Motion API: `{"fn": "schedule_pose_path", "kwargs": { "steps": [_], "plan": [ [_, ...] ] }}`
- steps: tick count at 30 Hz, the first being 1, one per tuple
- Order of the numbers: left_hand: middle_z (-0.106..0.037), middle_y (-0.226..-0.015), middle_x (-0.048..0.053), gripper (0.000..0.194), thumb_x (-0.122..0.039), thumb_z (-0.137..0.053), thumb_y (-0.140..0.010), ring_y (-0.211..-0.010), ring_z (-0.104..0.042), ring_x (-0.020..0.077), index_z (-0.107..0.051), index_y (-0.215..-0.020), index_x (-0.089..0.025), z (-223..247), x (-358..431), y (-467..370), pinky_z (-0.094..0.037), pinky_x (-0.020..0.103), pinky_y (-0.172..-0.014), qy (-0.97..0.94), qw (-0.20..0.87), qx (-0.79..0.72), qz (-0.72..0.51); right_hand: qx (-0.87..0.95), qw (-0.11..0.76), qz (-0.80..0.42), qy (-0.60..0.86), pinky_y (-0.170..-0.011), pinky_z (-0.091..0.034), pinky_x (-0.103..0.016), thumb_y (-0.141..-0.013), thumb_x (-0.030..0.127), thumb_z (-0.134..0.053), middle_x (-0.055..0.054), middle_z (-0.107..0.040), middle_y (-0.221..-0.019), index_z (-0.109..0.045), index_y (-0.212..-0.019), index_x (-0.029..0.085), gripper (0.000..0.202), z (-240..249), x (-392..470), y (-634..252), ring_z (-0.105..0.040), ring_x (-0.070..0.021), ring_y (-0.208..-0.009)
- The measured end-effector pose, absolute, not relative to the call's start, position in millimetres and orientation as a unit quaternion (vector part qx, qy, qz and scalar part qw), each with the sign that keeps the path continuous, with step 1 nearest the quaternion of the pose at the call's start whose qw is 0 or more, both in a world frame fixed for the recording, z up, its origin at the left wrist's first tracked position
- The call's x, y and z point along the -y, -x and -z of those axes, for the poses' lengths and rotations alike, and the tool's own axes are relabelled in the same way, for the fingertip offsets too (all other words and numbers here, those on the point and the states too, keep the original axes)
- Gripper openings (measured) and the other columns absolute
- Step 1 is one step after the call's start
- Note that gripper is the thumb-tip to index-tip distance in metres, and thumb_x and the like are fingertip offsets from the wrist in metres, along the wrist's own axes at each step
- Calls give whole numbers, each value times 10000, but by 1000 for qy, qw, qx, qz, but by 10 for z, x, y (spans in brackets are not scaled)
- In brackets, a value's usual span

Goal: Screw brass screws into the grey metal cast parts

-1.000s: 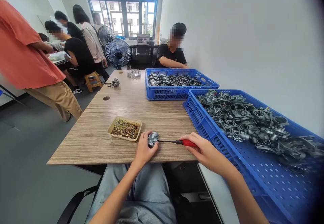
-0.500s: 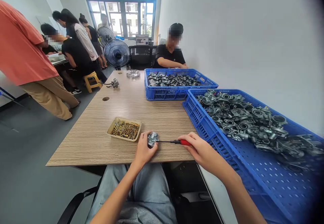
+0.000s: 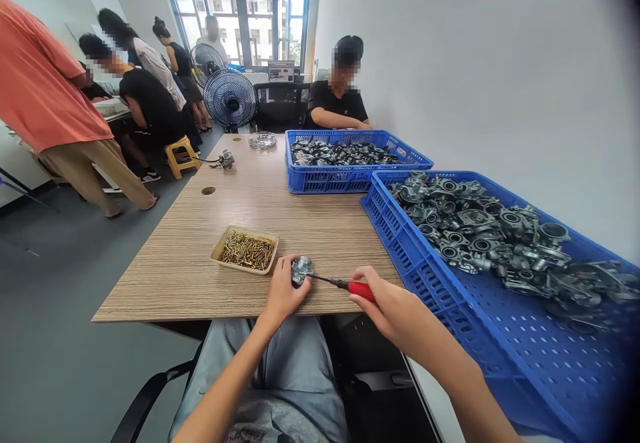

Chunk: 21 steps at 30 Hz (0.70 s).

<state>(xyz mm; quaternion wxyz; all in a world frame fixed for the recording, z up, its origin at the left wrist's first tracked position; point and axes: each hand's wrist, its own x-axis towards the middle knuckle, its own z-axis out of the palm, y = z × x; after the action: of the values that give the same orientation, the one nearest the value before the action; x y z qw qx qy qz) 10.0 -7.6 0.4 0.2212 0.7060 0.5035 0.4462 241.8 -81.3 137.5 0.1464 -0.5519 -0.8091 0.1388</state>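
My left hand (image 3: 284, 291) is wrapped around a small grey metal carburetor (image 3: 302, 269) near the front edge of the table. In my right hand (image 3: 387, 299) is a screwdriver with a red handle (image 3: 361, 289). Its dark shaft (image 3: 327, 280) points left, and the tip meets the carburetor's right side; exactly where it touches is too small to make out. Just left of my left hand stands a shallow beige tray (image 3: 216, 257) filled with small brass-coloured parts (image 3: 246, 249).
A blue crate (image 3: 415, 256) of carburetor bodies (image 3: 480, 229) stands at the right. Behind it, another blue crate (image 3: 320, 181) holds more metal parts. A carburetor with a cable (image 3: 226, 159) lies far left on the table (image 3: 165, 276). A co-worker (image 3: 337, 99) sits beyond the crates.
My right hand has dropped slightly, so the screwdriver now slants down to the right instead of lying nearly level. My left hand still holds the carburetor.
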Motion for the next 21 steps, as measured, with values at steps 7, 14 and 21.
{"fn": "schedule_pose_path", "kwargs": {
  "steps": [7,14,21],
  "plan": [
    [-627,-1220,100,435,-227,-645,-842,-1165,-591,262,-537,-1262,-213,27,62,-94,-466,441,-1053,-714,203,-503,-443,783,168,-218,558,-695,-484,-305,-1028,365,-473,-30,-732,-909,-452,-1094,267,120,-1429,826,-2439,-725,-248,-833],
    [-628,-1248,103,466,-249,-640,-856,-1184,-593,259,-505,-1299,-207,46,64,-93,-465,437,-1062,-716,211,-496,-445,785,169,-210,557,-671,-470,-299,-1033,316,-438,-42,-726,-910,-463,-1046,261,61,-1398,826,-2481,-723,-245,-800],
    [-626,-1240,102,441,-260,-635,-871,-1181,-599,253,-511,-1291,-212,4,69,-87,-472,429,-1057,-714,226,-492,-444,777,188,-172,576,-691,-491,-321,-1051,400,-408,-74,-750,-970,-470,-1198,243,224,-1360,791,-2409,-742,-278,-866]
  ]
}}
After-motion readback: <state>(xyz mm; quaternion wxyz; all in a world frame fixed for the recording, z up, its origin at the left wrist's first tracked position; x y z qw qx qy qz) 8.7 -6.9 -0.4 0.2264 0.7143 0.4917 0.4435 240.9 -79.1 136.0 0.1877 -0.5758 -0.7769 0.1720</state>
